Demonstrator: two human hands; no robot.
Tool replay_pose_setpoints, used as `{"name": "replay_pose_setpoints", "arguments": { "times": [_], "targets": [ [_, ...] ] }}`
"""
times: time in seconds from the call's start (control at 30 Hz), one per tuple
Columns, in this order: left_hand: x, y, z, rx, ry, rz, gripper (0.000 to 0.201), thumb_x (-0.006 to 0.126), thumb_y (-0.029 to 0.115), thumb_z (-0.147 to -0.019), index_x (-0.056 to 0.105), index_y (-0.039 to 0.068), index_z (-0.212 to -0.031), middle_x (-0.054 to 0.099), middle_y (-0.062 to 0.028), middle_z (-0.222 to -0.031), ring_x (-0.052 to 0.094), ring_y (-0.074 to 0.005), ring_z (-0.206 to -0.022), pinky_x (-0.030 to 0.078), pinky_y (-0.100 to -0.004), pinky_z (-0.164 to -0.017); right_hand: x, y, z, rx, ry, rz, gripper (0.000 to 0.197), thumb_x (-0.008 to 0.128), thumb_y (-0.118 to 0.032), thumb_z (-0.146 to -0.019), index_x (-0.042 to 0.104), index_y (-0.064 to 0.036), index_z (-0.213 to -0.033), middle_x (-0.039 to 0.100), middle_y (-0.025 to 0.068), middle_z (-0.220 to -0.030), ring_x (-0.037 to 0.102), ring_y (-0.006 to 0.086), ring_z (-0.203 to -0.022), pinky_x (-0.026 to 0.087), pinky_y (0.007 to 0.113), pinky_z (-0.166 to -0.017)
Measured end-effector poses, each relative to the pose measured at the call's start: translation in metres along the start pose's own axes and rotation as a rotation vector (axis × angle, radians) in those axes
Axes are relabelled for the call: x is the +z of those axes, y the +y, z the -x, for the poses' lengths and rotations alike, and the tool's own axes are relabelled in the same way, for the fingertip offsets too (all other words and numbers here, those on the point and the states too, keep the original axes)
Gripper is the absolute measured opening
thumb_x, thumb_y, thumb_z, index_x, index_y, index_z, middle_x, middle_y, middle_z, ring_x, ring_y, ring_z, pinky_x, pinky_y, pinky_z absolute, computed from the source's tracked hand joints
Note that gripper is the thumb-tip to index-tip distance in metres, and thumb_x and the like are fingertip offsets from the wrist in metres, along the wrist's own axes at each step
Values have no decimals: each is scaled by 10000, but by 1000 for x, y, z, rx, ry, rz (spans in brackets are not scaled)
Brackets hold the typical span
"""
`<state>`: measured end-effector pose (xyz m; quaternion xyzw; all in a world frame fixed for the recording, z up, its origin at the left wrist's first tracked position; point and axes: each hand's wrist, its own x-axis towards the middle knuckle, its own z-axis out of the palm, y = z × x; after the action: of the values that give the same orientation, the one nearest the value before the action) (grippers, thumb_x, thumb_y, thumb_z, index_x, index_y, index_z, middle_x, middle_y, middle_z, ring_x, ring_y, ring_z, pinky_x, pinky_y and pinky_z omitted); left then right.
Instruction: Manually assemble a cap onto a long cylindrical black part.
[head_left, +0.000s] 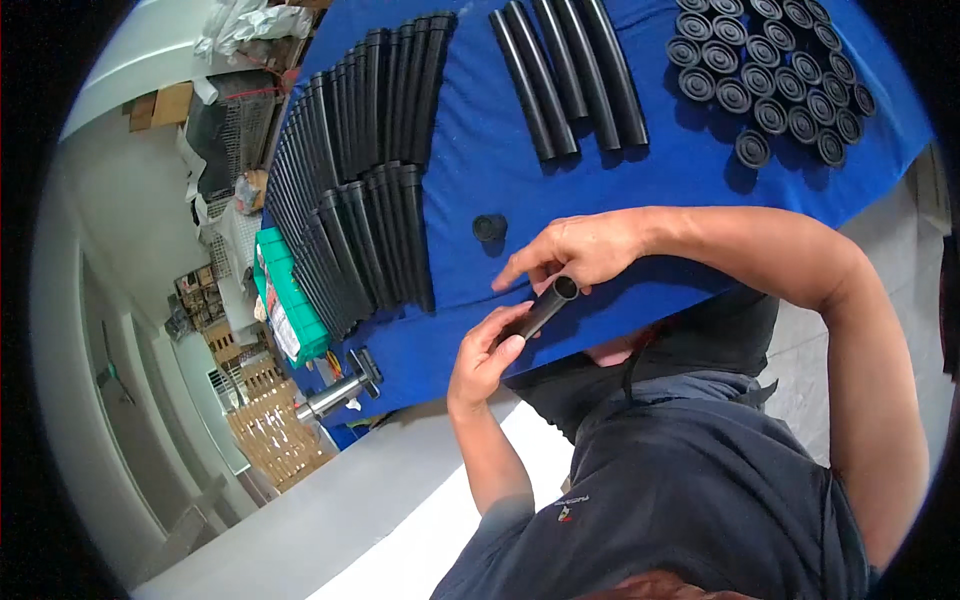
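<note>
A short-looking black tube [540,312], seen nearly end-on with its open mouth towards me, is held slantwise over the table's front edge. My left hand [485,362] is closed around its lower part, thumb along the side. At the upper end, my right hand [590,250] has its index finger stretched out to the left while the other fingers curl against the tube near its mouth. Just beyond my hands, a single round black cap [489,228] lies on the blue cloth [455,265]. The far end of the tube is hidden by my left hand.
Rows of capped black tubes [350,120] lie on the left. Several plain tubes [575,75] lie at the back middle, and many round black caps [760,80] cluster at the back right. A green bin [290,295] and a metal fixture [340,390] are at the left edge.
</note>
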<state>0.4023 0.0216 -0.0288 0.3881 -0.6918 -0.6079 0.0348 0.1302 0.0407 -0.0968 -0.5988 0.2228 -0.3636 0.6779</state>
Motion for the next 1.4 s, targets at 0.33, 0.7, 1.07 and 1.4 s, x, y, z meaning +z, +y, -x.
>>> {"name": "replay_pose_setpoints", "arguments": {
  "times": [0.33,0.7,1.07,1.4],
  "targets": [
    [4,-2,-6,-82,79,126,531,718,251,-878,561,-69,-1272,678,-176,-1103,648,-243,-1037,479,-364,-951,0,-3,2,37,0,104,503,513,62,-839,581,-34,-1328,639,88,-842,635,160,-665,529,311,-610],
    [9,-6,-9,-24,221,156,499,792,117,-796,579,-41,-1218,664,-138,-1075,644,-228,-949,511,-367,-880,-4,-10,6,136,20,113,441,632,-136,-888,583,-11,-1308,673,109,-870,660,204,-737,552,336,-679],
    [59,-23,-2,-69,488,1024,257,638,257,-973,634,16,-1060,687,-144,-1086,646,-279,-1049,541,-429,-910,9,-2,-3,38,-36,-48,526,677,-215,-891,538,3,-1349,664,107,-854,637,176,-699,541,318,-591],
    [55,12,-26,421,792,-1010,510,824,74,-749,546,13,-1172,655,-155,-1062,653,-329,-1005,507,-399,-918,-2,-10,5,138,47,48,479,645,-128,-870,584,-40,-1337,666,81,-749,642,153,-611,547,299,-570]
  ]
}}
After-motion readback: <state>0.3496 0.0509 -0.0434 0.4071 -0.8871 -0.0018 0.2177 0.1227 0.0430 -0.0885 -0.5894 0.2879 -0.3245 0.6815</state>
